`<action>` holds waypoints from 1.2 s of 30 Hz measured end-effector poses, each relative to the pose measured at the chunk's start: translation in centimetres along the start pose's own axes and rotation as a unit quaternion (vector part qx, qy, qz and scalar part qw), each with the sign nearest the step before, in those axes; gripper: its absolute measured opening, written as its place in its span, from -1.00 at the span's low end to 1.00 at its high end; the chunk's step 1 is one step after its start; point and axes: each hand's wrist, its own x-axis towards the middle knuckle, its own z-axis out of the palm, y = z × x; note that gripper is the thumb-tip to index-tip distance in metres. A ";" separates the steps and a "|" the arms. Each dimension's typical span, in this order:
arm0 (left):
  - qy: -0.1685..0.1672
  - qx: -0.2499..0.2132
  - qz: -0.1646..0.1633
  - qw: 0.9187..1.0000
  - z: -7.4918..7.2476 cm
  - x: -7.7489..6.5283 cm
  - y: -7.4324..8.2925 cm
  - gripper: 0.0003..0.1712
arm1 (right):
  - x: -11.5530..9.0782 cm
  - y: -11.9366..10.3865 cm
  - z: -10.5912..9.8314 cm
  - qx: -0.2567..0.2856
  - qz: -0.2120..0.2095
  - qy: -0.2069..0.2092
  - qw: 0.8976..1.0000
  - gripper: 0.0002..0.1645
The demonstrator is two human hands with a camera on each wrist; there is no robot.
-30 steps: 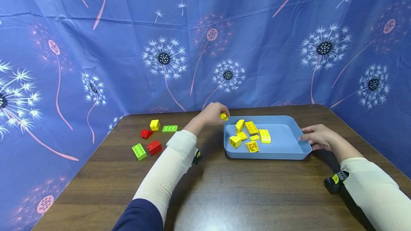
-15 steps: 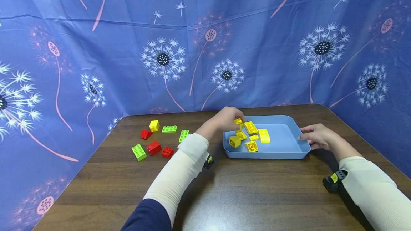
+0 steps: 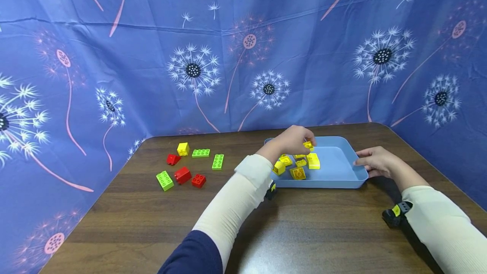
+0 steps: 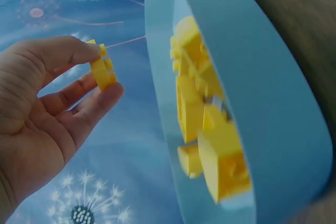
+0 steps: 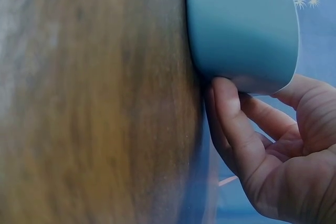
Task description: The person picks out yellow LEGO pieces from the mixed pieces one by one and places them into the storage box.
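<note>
My left hand [image 3: 294,139] pinches a small flat yellow toy brick [image 4: 102,66] between thumb and fingertips. It holds the brick above the blue tray [image 3: 338,183], over its far side. Several yellow bricks [image 3: 313,161] lie loose in the tray's left half, some partly covered by the left hand in the head view. At the tray's right end my right hand [image 3: 376,162] grips the wall [image 5: 247,30], thumb at the rim and fingers against the outside, low near the table.
Left of the tray, on the brown wooden table [image 3: 304,231], lie green bricks [image 3: 165,180], red bricks [image 3: 182,175] and one yellow brick [image 3: 183,149]. A blue dandelion-print cloth [image 3: 243,54] hangs behind the table's back edge.
My left hand has moved right with the yellow brick, from beside the tray's left edge to over its inside. A green and a red brick have come into view. The right hand stays put.
</note>
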 end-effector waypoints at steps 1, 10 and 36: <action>-0.007 -0.002 -0.006 1.000 0.2 0.4 0.2 -0.77 | 0.0 0.0 0.0 0.001 0.001 0.000 1.000 -0.14; -0.082 -0.001 -0.027 0.996 2.9 2.5 2.1 -0.77 | -0.1 -0.2 0.1 -0.005 -0.002 0.004 1.000 -0.13; -0.132 0.060 0.006 0.989 3.7 1.9 4.2 -0.61 | -0.2 -0.2 0.1 0.002 0.001 0.001 1.000 -0.12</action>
